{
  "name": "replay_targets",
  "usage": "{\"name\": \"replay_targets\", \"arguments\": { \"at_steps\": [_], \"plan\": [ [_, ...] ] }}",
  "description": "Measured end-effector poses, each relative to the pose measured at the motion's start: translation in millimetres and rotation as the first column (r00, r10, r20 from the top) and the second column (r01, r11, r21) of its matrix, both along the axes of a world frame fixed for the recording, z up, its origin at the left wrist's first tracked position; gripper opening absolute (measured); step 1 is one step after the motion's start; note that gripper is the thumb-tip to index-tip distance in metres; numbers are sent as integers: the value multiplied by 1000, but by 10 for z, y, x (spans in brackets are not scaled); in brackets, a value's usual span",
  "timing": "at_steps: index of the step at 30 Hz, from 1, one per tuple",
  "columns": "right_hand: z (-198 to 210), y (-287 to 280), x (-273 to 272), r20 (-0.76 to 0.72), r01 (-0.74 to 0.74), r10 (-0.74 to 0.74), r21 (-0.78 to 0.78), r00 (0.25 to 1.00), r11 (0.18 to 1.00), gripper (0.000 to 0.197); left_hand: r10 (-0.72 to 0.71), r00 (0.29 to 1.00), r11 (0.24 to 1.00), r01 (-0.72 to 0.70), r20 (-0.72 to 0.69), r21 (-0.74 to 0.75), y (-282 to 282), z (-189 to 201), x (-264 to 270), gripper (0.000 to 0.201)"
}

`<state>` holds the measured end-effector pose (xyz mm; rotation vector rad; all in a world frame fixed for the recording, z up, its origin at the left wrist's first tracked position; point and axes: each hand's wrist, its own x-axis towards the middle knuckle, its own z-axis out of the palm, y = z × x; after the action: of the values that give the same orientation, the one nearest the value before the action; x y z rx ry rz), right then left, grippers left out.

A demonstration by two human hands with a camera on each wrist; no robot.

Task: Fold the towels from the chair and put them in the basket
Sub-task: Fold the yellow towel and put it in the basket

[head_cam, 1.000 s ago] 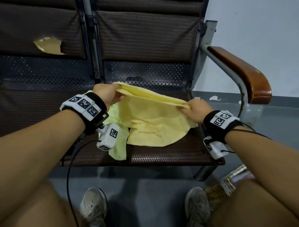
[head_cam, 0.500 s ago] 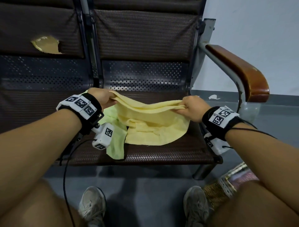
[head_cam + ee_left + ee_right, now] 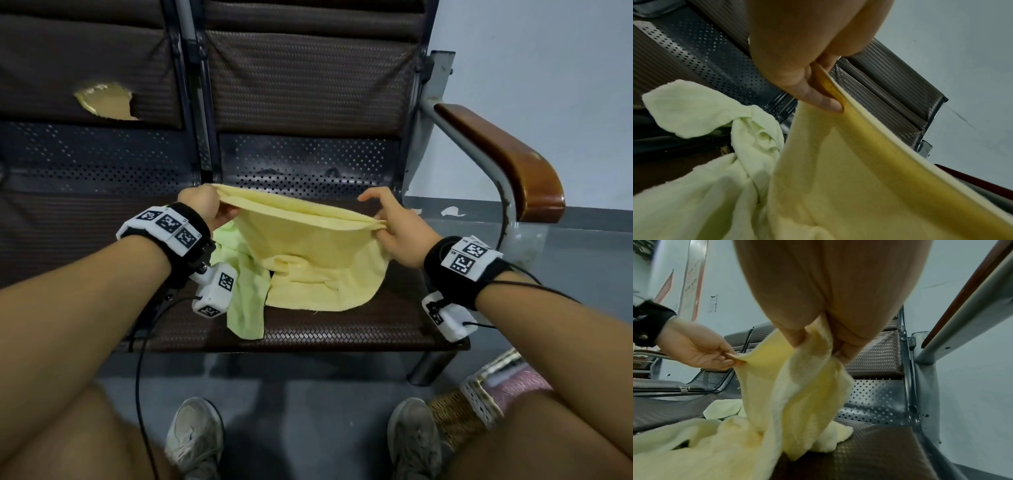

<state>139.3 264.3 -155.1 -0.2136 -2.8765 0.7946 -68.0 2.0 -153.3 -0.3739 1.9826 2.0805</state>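
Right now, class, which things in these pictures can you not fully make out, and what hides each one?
- Basket, head view: right leg and frame edge cut it off; contents unclear.
- Green towel, head view: partly under the yellow towel.
- Right hand, right wrist view: its grip is buried in cloth.

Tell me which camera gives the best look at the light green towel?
The head view: the green towel lies crumpled on the chair seat, partly under the yellow towel, one end drooping over the seat's front edge. The left wrist view shows its bunched folds close up; the right wrist view shows only a pale scrap.
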Motion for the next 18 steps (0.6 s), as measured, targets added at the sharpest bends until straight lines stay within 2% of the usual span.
{"name": "replay_targets", "arguments": {
  "at_steps": [2, 4, 6, 8, 10, 11, 13, 14, 15, 16, 18],
  "plan": [
    [45, 1, 3, 106, 85, -100, 135, 989, 987, 55, 16, 1000, 1000, -16, -7, -24, 18, 85, 27, 24],
    [94, 17, -4, 183, 132, -179, 241, 967, 961, 44, -40, 996, 982, 25, -74, -185, 60, 165, 67, 28],
    [175, -17, -7, 196, 159, -204, 223, 959, 962, 34, -90, 981, 960, 39, -173, -278, 69, 232, 124, 31],
    [290, -37, -31, 159, 210, -231, 142, 960, 967, 33, -250, 946, 913, 159, -208, -375, 66, 323, 231, 37],
    [436, -31, -38, 132, 232, -240, 73, 962, 970, 37, -269, 938, 936, 200, -220, -288, 31, 394, 265, 29],
    [537, -34, -45, 124, 224, -230, 60, 965, 973, 39, -276, 938, 939, 217, -209, -267, 7, 444, 276, 31],
    [744, -30, -64, 108, 206, -210, 48, 972, 977, 42, -305, 919, 921, 217, -250, -324, -67, 550, 280, 67],
    [846, -32, -64, 102, 212, -216, 48, 971, 976, 43, -323, 906, 903, 209, -272, -376, -96, 611, 269, 77],
    [955, -32, -65, 83, 215, -219, 47, 972, 975, 43, -333, 895, 895, 201, -296, -398, -110, 676, 260, 73],
    [1063, -26, -68, 49, 215, -217, 37, 975, 976, 40, -350, 881, 893, 213, -317, -396, -130, 754, 249, 60],
    [1259, -24, -74, -26, 213, -213, -10, 977, 977, 30, -366, 863, 919, 278, -347, -280, -146, 957, 271, 25]
  ]
}}
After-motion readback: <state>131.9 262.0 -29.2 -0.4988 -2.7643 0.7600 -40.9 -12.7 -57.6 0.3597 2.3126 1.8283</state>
